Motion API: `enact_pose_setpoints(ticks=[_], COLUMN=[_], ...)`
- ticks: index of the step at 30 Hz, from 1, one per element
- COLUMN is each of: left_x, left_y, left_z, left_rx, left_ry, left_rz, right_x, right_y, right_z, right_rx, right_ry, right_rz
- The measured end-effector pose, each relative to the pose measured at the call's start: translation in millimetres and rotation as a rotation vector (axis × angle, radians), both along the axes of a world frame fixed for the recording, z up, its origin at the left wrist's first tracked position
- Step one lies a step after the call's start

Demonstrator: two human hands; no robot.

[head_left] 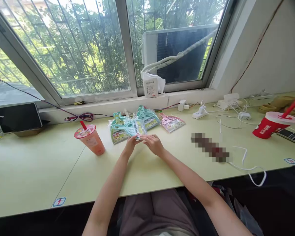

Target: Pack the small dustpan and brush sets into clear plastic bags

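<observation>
Both hands hold a plastic-wrapped light-blue mini dustpan-and-brush set (132, 127), tilted over the table. My left hand (130, 146) closes on its near edge, the thumb on top. Beside it, my right hand (153, 144) has its fingers on the near right corner of the wrapper; its palm side is hidden. Partly covered behind the held set lies a green wrapped set (116, 136). A teal wrapped set (148, 117) rests further back to the right, and past it a pink wrapped set (172, 122) lies flat.
To the left stand an orange drink cup (92, 141) with a red straw and a dark tablet (18, 117). On the right are a red cup (270, 125), a pixelated object (210, 147), a white cable (254, 168) and a power strip (200, 112). A small box (151, 88) sits on the sill.
</observation>
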State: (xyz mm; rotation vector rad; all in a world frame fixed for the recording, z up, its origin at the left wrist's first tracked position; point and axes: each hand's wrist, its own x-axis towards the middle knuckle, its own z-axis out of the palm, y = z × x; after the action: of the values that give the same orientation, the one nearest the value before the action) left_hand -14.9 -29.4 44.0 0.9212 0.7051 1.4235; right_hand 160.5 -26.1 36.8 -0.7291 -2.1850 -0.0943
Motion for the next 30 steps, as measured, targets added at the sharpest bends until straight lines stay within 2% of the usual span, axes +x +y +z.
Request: enact_pose_setpoints(ticks=[6,10,16,19,26,30], left_x=[-2.5,-4.1,-6.6,-6.0,-6.0,-10.7], left_y=[4.1,3.5,0.5,-1.0,0.9,2.3], left_z=[-5.1,-7.4,-5.6,-4.4,-6.1,-6.8], left_rx=[-0.004,-0.044,-0.083,-0.121,-0.094,-0.130], left_ry=[0.027,0.006,-0.014,-0.030,-0.063,0.047], left_rz=[0.077,0.094,0.078,0.063,-0.041,-0.138], right_x=[-2.0,-1.3,14.3,20.0,16.8,17.6], right_y=[0.1,7.2,27.9,38.0,50.5,50.5], right_z=[-3.7,-8.5,-14.3,-19.4,-26.7,-25.2], right_rx=[-0.052,-0.095,-0.258,-0.425,-0.942,-1.115], right_ry=[-0.062,-0.074,0.082,0.192,0.755,0.868], right_rz=[-0.100,-0.217,-0.394,-0.332,0.039,0.099])
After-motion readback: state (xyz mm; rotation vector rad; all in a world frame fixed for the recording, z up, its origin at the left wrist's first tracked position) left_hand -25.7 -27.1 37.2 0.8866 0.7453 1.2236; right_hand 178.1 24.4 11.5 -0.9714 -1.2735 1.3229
